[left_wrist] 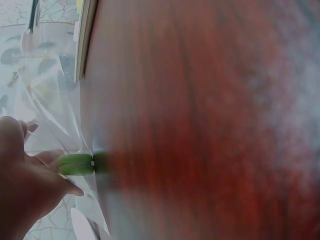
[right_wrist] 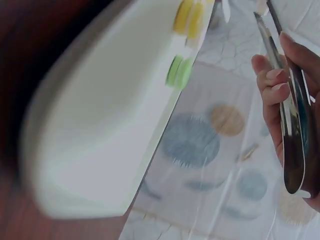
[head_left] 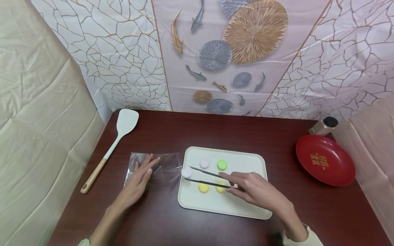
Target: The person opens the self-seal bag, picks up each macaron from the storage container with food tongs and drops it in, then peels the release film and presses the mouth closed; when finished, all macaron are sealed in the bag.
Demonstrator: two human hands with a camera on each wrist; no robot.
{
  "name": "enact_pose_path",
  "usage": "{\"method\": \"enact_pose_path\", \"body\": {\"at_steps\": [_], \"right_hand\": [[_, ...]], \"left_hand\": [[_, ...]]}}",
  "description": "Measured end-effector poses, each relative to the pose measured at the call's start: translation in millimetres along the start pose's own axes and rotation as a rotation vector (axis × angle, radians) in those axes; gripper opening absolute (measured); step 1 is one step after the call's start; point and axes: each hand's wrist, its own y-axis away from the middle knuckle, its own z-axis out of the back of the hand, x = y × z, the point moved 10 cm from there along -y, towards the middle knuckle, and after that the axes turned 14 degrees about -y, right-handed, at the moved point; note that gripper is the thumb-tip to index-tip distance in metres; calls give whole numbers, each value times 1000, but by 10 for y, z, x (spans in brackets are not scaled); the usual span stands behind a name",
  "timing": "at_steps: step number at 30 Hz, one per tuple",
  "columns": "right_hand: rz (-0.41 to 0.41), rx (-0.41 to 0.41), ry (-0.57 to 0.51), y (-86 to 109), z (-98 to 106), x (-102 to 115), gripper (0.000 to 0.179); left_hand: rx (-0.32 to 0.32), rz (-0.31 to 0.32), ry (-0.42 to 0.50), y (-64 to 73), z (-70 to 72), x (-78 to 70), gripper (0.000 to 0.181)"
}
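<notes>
My right hand [head_left: 253, 189] holds metal tongs [right_wrist: 291, 120], their tips on either side of a pale macaron [head_left: 186, 172] at the left rim of the cream tray [head_left: 240, 208]. On the tray sit a pale lilac macaron [head_left: 204, 163], a green macaron [head_left: 222, 165], a yellow macaron [head_left: 203, 188] and a second yellow one [head_left: 220, 190] partly behind the tongs. To the left, my left hand [head_left: 138, 182] rests over a clear plastic bag [head_left: 170, 164], fingers extended. Another green macaron [left_wrist: 76, 164] shows near its thumb in the left wrist view, hidden from the head view.
A white spatula [head_left: 127, 121] with a wooden handle lies at the far left of the dark table [head_left: 215, 131]. At the right stand a red plate [head_left: 335, 164] with gold lettering and a black-capped jar [head_left: 324, 126]. Patterned cloth [head_left: 129, 68] hangs behind.
</notes>
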Motion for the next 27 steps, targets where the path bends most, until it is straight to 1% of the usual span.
{"method": "enact_pose_path", "body": {"at_steps": [4,9,15,21,27], "right_hand": [[-1,15,34,-211,-70,65,46],[24,37,87,-443,-146,133,45],[50,87,138,-677,-333,178,42],[30,138,162,-916,-561,231,37],[8,166,161,-1101,-715,283,39]], "left_hand": [[10,3,-21,2,-4,9,43],[14,-8,-4,3,-8,8,44],[-9,-36,15,16,-13,-16,46],[-16,-55,7,34,-25,-41,46],[-18,-59,-5,32,-17,-57,48]]}}
